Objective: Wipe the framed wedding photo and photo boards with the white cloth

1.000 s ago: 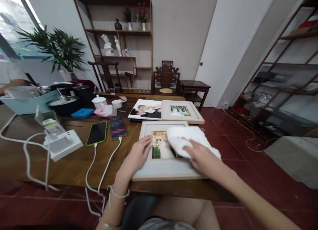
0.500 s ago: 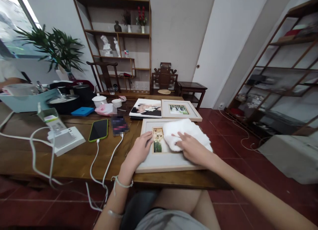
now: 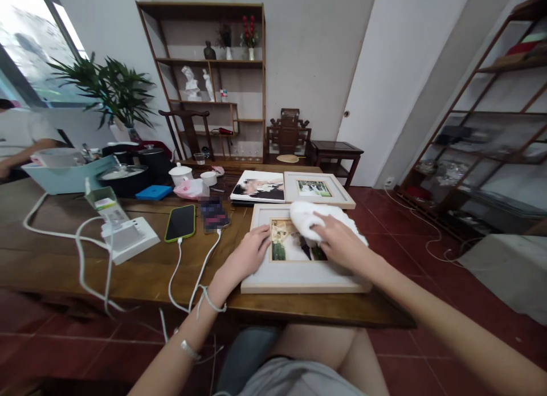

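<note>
A pale wooden picture frame (image 3: 299, 289) with a white mat lies flat at the front edge of the table. Its small photo (image 3: 282, 249) shows greenery and pale and dark figures, partly covered. Over the upper right of the frame, my right hand (image 3: 342, 245) grips a bunched white cloth (image 3: 305, 216) pressed against the surface. My left hand (image 3: 252, 250) rests on the frame's left side, fingers stretched out and lying flat, holding nothing.
Behind it lie a second framed photo (image 3: 342, 198) and a photo panel (image 3: 260, 188). To the left are a green-edged phone (image 3: 180, 223), a blurred-out device (image 3: 214, 215), white cables, and a white power strip (image 3: 137, 239). Another person's arm (image 3: 32, 154) shows far left.
My right hand has moved the cloth slightly up and right over the frame, uncovering more of the photo. My left hand stays on the frame's left side. The view has shifted a little.
</note>
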Available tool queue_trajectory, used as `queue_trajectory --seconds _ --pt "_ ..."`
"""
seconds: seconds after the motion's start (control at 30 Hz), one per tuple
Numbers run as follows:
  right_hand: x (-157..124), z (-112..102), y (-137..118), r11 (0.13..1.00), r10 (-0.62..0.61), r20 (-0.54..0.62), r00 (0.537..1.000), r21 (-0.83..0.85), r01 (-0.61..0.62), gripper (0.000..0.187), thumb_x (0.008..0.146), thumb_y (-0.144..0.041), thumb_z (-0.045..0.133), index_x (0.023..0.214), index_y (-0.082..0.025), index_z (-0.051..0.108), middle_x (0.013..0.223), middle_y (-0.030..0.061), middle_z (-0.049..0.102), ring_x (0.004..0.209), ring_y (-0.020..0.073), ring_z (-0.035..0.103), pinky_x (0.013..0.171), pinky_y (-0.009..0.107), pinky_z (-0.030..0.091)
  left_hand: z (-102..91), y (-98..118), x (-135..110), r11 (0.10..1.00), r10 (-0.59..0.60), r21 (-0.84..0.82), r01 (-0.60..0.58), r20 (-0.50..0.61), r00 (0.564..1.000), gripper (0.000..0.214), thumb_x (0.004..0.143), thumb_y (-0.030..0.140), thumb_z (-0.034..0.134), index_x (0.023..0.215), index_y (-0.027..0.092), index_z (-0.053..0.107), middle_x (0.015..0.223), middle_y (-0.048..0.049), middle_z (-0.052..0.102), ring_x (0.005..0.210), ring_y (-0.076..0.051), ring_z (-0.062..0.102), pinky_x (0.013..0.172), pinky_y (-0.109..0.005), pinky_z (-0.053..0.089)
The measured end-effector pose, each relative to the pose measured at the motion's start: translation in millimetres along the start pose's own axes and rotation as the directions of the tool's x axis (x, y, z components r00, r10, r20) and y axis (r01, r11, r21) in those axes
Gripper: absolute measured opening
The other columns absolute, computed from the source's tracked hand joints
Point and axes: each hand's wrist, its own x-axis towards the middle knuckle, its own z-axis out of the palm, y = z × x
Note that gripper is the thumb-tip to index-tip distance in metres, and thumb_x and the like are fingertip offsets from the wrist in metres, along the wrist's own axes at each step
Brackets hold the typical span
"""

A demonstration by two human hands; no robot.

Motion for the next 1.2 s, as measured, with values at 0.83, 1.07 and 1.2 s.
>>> queue_trajectory --seconds 0.83,1.07,1.2 --pt "14 -9 -40 1.000 0.011 0.115 0.993 -0.004 -0.011 0.038 0.077 -0.006 0.040 0.110 -0.013 0.060 0.121 0.0175 0.055 0.111 0.0304 0.050 0.090 0.043 0.039 6.8 2 -20 0.987 -0.087 -0.141 0.074 -0.090 0.992 0.041 0.092 0.023 0.031 0.132 0.014 0.041 0.137 -0.0125 0.047 0.127 -0.020 0.042 0.108 -0.039 0.031" --pt "40 18 -57 0.986 -0.156 0.149 0.976 0.079 0.146 0.046 0.074 -0.002 0.039 0.114 -0.014 0.060 0.143 0.0104 0.036 0.131 0.0376 0.027 0.099 0.060 0.028 5.8 -12 -6 0.982 -0.069 -0.185 0.038 -0.164 0.984 0.043 0.091 0.018 0.029 0.133 0.013 0.039 0.136 -0.0135 0.048 0.125 -0.021 0.044 0.106 -0.040 0.032" --pt "15 11 -69 0.937 -0.328 0.159 0.931 0.176 0.301 0.044 0.071 -0.002 0.042 0.106 -0.015 0.064 0.145 0.0081 0.034 0.132 0.0383 0.024 0.100 0.062 0.026 8.4 -15 -4 0.989 -0.069 -0.142 0.039 -0.212 0.975 0.041 0.090 0.017 0.032 0.129 0.016 0.042 0.130 -0.0115 0.052 0.120 -0.020 0.049 0.103 -0.039 0.036"
